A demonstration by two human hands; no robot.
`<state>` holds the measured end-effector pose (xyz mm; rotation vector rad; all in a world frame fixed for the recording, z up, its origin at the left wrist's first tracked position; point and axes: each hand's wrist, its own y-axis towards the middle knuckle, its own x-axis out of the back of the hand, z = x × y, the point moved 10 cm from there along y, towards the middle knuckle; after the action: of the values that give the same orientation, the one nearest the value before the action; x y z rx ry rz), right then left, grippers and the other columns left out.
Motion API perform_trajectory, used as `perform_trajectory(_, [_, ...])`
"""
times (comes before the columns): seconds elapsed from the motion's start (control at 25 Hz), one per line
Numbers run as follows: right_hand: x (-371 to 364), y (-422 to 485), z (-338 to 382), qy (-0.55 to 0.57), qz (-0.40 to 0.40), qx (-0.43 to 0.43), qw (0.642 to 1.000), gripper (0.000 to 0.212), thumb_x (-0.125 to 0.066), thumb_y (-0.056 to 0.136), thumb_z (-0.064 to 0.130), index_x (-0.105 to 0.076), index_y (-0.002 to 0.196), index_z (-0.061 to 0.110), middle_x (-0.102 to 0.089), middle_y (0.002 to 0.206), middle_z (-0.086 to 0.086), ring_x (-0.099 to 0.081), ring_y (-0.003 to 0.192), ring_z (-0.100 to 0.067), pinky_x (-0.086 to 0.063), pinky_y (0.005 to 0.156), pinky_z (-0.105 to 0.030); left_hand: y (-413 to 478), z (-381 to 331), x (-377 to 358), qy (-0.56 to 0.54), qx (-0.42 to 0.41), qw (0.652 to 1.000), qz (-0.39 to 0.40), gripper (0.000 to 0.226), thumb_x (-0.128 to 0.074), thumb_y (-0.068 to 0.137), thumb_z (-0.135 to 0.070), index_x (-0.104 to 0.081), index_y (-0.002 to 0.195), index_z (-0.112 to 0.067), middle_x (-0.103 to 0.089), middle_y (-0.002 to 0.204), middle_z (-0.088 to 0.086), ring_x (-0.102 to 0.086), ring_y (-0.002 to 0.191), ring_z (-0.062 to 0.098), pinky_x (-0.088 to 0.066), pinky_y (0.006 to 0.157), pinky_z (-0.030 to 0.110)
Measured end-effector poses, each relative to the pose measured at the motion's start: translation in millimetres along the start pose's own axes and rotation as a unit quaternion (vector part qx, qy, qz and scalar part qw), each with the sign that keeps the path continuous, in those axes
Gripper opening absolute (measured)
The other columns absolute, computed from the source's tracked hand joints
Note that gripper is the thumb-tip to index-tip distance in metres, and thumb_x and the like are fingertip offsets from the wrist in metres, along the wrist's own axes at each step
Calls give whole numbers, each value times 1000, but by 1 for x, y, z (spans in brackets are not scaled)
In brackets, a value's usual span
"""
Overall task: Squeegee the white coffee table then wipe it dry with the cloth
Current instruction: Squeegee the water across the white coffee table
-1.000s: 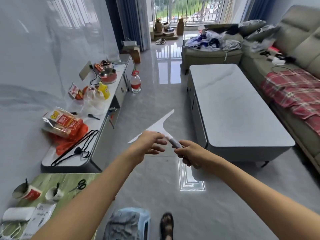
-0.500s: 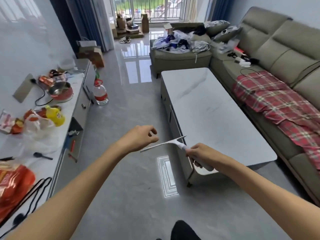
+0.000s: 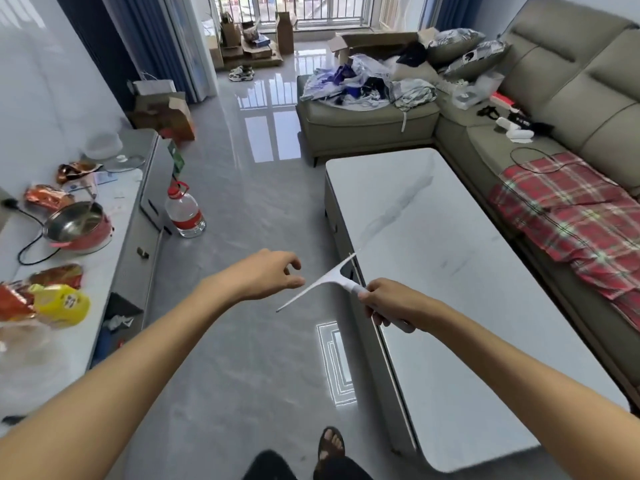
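The squeegee [image 3: 329, 280] hung mid-frame, its blade's long axis slanting from lower left over the floor [image 3: 242, 341] to upper right, where the tip crossed the white coffee table's [image 3: 450, 306] left long edge. Its handle pointed lower right into the right hand [image 3: 391, 303], whose fingers were wrapped around it. Open floor lay to the table's left; the sofa [image 3: 554, 140] crowded its right edge. The left hand [image 3: 266, 275] hovered palm-down just beside the blade, fingers loosely curled and empty.

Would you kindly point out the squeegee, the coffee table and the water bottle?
squeegee [image 3: 327, 277]: head view, middle of the blade.
coffee table [image 3: 467, 306]: head view, bare top.
water bottle [image 3: 183, 211]: head view, clear body.
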<state>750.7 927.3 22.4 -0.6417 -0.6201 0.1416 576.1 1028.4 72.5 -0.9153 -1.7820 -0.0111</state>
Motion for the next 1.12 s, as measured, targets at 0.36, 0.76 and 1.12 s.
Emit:
perform_trajectory(0.36, [113,239,100,10,-53,-17,998,25,-48,88,33,-50,85,8,-59,73,-10,-49,55,-21,-38,50,-28,253,104,134,-3,-31,999,30,41,-54,90,-47,-56,124,-24,-68,117,-1,-57,95,16,-47,86,33])
perform_trajectory(0.76, [252,429,96,72,-109,-81,988,34,-45,95,37,-59,89,7,-62,73,-2,-52,55,-14,-41,50,-26,531,101,230,-18,-85,992,96,22,-58,88,-37,-62,104,-23,-69,97,-3,-64,89,21,-52,82,36])
perform_trajectory(1.12, [370,693,16,18,-91,-148,985,44,-41,93,54,-59,87,14,-61,78,-1,-57,76,-23,-39,62,-33,803,155,213,-151,103,981,71,19,-56,84,-9,-61,75,-25,-61,65,-3,-57,57,17,-54,66,40])
